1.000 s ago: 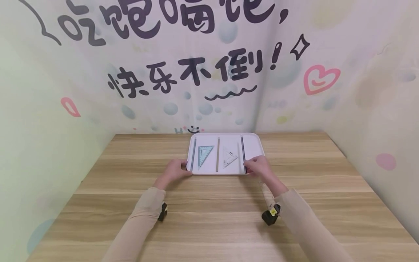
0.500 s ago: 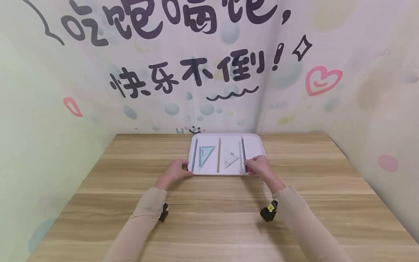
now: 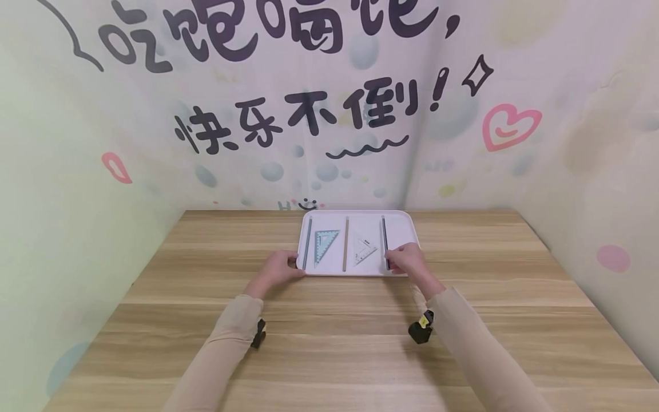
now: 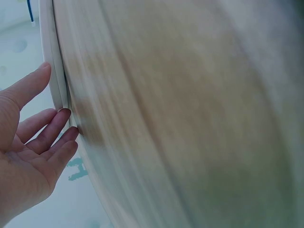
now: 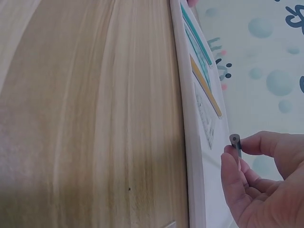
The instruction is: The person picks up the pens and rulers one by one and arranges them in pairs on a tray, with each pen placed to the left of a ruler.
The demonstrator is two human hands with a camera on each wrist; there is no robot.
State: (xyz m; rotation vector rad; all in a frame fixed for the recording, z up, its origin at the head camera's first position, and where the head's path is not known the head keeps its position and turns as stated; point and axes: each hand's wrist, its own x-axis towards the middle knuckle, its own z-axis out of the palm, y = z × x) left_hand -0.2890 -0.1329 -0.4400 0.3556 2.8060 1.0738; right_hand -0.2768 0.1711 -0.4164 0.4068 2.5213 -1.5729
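Observation:
In the head view, a white rectangular tray (image 3: 404, 223) lies on the table against the back wall. My left hand (image 3: 278, 268) holds its front left corner, thumb at the front rim and fingertips at the side. Near the tray's right part, my right hand (image 3: 408, 258) pinches a dark pencil (image 3: 384, 234) between thumb and fingers; its end (image 5: 234, 138) faces the right wrist camera. On the tray lie a blue-grey pencil (image 3: 307, 243), a light blue set square (image 3: 323, 246), a tan pencil (image 3: 345, 243) and a clear set square (image 3: 364, 250).
A wood-grain table (image 3: 329, 337) spreads in front of the tray. Behind it rises a wall covering (image 3: 247, 171) with large dark characters and bubble prints. A black wrist camera (image 3: 421, 329) hangs under the right forearm.
The dark pencil has come down slightly towards the tray, with its shadow now nearer to it. My left hand keeps its place on the corner. The head view has shifted a little.

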